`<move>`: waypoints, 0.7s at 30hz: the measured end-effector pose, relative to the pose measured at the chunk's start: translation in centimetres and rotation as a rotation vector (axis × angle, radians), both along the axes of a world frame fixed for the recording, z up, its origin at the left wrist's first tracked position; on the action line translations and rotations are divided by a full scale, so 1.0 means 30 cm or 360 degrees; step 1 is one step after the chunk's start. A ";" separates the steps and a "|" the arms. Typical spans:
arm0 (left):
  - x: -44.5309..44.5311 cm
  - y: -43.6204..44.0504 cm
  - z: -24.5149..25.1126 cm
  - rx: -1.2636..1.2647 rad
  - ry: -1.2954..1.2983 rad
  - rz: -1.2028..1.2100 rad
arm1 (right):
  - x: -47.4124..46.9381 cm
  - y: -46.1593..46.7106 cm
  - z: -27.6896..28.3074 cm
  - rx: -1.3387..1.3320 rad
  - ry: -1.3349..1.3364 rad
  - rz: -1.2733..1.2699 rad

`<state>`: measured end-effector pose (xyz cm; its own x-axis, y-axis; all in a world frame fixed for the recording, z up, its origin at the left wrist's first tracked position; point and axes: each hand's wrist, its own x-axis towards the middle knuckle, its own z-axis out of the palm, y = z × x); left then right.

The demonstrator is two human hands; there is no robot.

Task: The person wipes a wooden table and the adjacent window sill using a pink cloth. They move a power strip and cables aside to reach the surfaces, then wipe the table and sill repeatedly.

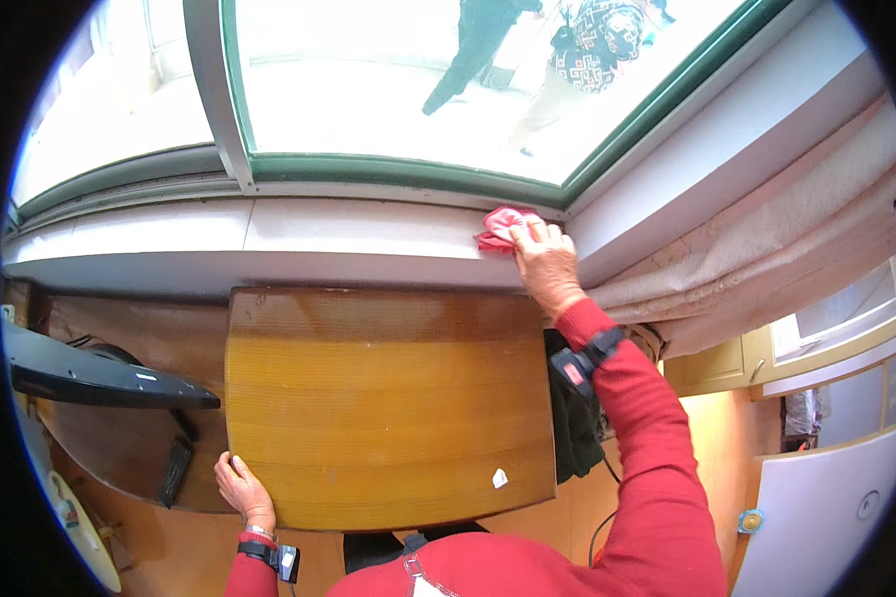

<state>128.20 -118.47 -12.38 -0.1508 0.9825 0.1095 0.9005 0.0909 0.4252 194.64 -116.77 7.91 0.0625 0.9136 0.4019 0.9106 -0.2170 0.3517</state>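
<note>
Bunched under the fingers of my right hand (550, 263) is a pink-red cloth (504, 226). It rests at the right end of the pale tiled windowsill (358, 224), close to the corner of the window frame (418, 173). My left hand (243, 489) lies against the near left edge of a brown wooden tabletop (388, 403), its fingers along the side and holding no loose thing. A small white scrap (499, 478) sits on the tabletop near its right front corner.
A flat black screen (112, 373) on a stand is at the left, on a darker, lower wooden surface (142, 321). Pink curtains (747, 254) hang at the right. A dark cloth (575, 433) hangs beside the tabletop. Cabinets (717, 366) stand farther right. People (597, 45) are visible through the glass.
</note>
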 end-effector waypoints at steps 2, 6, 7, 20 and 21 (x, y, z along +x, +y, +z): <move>0.005 -0.003 0.008 -0.0025 -0.0004 -0.0003 | 0.054 0.082 -0.090 -0.0036 -0.0107 -0.0133; 0.016 -0.011 0.023 -0.0021 -0.0006 0.0022 | 0.194 0.074 -0.196 -0.0163 -0.0249 -0.0424; 0.017 -0.011 0.027 0.0001 -0.0015 0.0006 | 0.224 0.061 -0.206 -0.0315 -0.0219 -0.0571; 0.002 0.000 0.027 -0.0015 0.0035 -0.0047 | 0.197 0.000 0.057 -0.1304 0.0163 -0.0621; 0.000 -0.003 0.027 -0.0035 0.0048 -0.0036 | 0.174 -0.083 0.109 -0.1735 0.0202 -0.0696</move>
